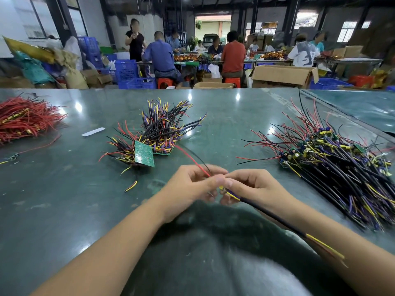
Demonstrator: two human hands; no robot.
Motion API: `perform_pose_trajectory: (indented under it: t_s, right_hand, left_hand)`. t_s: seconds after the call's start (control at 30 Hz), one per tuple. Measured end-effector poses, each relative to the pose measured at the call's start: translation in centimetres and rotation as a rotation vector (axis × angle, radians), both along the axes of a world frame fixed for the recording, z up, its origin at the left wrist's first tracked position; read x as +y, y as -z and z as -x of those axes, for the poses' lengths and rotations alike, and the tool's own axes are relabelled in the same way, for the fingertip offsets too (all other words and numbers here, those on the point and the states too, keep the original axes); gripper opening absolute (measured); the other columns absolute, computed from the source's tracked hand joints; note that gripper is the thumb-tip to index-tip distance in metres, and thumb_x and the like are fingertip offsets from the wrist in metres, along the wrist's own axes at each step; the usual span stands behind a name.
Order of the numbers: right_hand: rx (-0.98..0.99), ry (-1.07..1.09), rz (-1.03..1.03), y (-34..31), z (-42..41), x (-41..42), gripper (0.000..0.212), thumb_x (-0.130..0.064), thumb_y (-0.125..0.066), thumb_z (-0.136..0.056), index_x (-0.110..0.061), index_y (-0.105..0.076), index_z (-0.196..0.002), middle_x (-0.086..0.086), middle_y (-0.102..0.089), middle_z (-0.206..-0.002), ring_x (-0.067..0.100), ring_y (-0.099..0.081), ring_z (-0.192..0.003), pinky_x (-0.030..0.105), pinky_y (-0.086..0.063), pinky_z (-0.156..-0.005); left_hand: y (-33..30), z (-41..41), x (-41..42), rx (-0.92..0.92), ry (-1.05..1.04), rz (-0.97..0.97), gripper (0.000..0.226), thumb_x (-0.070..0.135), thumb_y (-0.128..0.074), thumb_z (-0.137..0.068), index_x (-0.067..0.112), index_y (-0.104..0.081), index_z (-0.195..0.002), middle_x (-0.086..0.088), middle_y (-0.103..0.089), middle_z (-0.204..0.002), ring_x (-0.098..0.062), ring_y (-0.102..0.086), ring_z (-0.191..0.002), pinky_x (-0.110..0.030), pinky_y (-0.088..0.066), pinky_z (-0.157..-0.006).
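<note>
Workshop benches fill the background, with people (233, 54) seated on stools among cardboard boxes (282, 75) and blue crates (126, 70). Nearer to you lies the glossy green table (64, 210). Your left hand (192, 185) and right hand (255, 186) meet fingertip to fingertip over it, both with fingers curled, pinching 1 wire harness (232, 194) between them. From the pinch a red wire (195, 162) and a black wire (202, 161) run away beyond your left hand, and a black sleeved cable (273, 218) runs toward you under your right wrist, ending in yellow and red leads (324, 246) beside your right forearm. What the harness carries at the pinch is hidden by your fingers. Beyond your left hand, further out, stands a heap of wired boards (162, 129), with 1 green circuit board (144, 153) leaning tilted against it. A short yellow-and-black offcut (130, 186) lies outside your left hand, apart from it. A white strip (93, 132) lies further out that way, and a pile of red wires (25, 120) further still. Outside your right hand, well apart, sprawls a big pile of small boards (342, 167) trailing black, red, yellow and purple wires.
</note>
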State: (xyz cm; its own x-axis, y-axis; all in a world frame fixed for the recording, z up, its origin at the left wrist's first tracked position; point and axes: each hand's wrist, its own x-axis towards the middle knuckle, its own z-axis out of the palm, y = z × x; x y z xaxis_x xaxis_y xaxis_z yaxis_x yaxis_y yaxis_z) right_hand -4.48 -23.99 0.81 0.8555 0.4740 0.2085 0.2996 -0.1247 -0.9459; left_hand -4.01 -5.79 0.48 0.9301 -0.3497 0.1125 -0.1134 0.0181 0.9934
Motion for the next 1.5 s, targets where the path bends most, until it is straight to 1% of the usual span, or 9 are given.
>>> perform_pose_trajectory:
  t_s: [0.07,0.2,0.33,0.5,0.77,1.0,1.17,1.33,1.5]
  right_hand:
    - [0.028,0.073,-0.038,0.2,-0.2,0.0,0.018,-0.021,-0.06,-0.09,-0.008,-0.071,-0.095,0.005,-0.072,-0.086,0.01,-0.066,-0.074,0.019,-0.05,-0.066]
    - [0.207,0.172,-0.032,0.2,-0.3,-0.4,0.024,-0.013,-0.066,-0.086,-0.015,-0.058,-0.109,0.002,-0.07,-0.08,0.019,-0.07,-0.07,0.021,-0.052,-0.062]
    - [0.141,0.127,0.176,-0.1,-0.1,-0.6,0.011,0.0,-0.061,-0.088,-0.009,-0.064,-0.093,0.0,-0.068,-0.071,0.012,-0.065,-0.06,0.019,-0.05,-0.056]
    - [-0.09,0.232,0.42,-0.6,-0.2,-0.9,0.01,-0.016,-0.062,-0.089,-0.021,-0.069,-0.083,-0.006,-0.069,-0.071,0.003,-0.05,-0.058,0.016,-0.041,-0.059]
    - [-0.075,0.234,0.214,-0.7,-0.3,-1.1,0.015,-0.026,-0.068,-0.085,-0.017,-0.071,-0.073,-0.005,-0.053,-0.056,0.009,-0.042,-0.056,0.021,-0.033,-0.054]
    - [-0.041,0.288,0.15,-0.9,-0.4,-1.3,0.018,-0.02,-0.074,-0.079,-0.015,-0.069,-0.063,-0.008,-0.056,-0.048,-0.001,-0.042,-0.043,0.009,-0.029,-0.043]
    - [-0.17,0.383,0.292,-0.6,-0.6,-1.4,0.016,-0.026,-0.071,-0.079,-0.022,-0.065,-0.065,-0.009,-0.047,-0.045,0.005,-0.034,-0.045,0.022,-0.029,-0.047]
    - [-0.215,0.417,0.308,-0.5,-0.3,-1.1,0.017,-0.026,-0.069,-0.078,-0.02,-0.064,-0.064,-0.007,-0.049,-0.047,0.005,-0.034,-0.044,0.018,-0.029,-0.045]
    - [-0.088,0.319,0.173,-1.3,0.2,-0.8,0.02,-0.022,-0.07,-0.082,-0.012,-0.067,-0.065,-0.005,-0.044,-0.051,0.007,-0.031,-0.048,0.016,-0.025,-0.044]
  left_hand:
    - [0.3,0.0,-0.4,-0.007,-0.044,0.012,0.018,0.017,-0.073,-0.079,0.013,-0.073,-0.097,-0.012,-0.072,-0.088,-0.016,-0.064,-0.077,-0.031,-0.057,-0.077]
    - [-0.1,-0.4,-0.1,-0.081,-0.232,0.039,0.015,0.0,-0.064,-0.083,0.013,-0.072,-0.086,-0.003,-0.07,-0.072,-0.006,-0.064,-0.061,-0.017,-0.053,-0.061]
    - [-0.3,-0.3,-0.2,-0.12,-0.273,-0.005,0.015,0.001,-0.065,-0.084,0.015,-0.071,-0.081,-0.002,-0.07,-0.069,-0.006,-0.064,-0.058,-0.018,-0.054,-0.06]
    - [-0.6,0.3,-0.6,-0.122,-0.221,0.026,0.012,0.007,-0.064,-0.086,0.016,-0.071,-0.085,-0.002,-0.072,-0.076,-0.011,-0.067,-0.066,-0.023,-0.055,-0.067]
    - [-0.9,0.4,-0.6,-0.069,-0.222,0.162,0.011,0.014,-0.055,-0.092,0.013,-0.066,-0.097,-0.006,-0.072,-0.085,-0.017,-0.071,-0.077,-0.027,-0.057,-0.073]
    - [-0.8,0.4,-0.7,-0.056,-0.148,0.167,0.01,0.014,-0.053,-0.092,0.013,-0.063,-0.094,-0.006,-0.071,-0.086,-0.019,-0.072,-0.082,-0.028,-0.058,-0.078]
    - [-0.6,0.5,-1.0,0.029,-0.079,0.153,0.006,0.016,-0.051,-0.094,0.013,-0.055,-0.09,-0.003,-0.07,-0.079,-0.017,-0.071,-0.074,-0.021,-0.056,-0.065]
    - [-0.5,0.6,-0.8,-0.029,-0.124,0.073,0.017,-0.001,-0.067,-0.083,0.011,-0.056,-0.083,-0.007,-0.067,-0.068,-0.018,-0.069,-0.064,-0.02,-0.053,-0.058]
    - [-1.0,0.4,-0.1,-0.046,-0.131,0.044,0.012,0.001,-0.069,-0.081,0.013,-0.068,-0.082,-0.008,-0.07,-0.067,-0.016,-0.068,-0.061,-0.02,-0.053,-0.058]
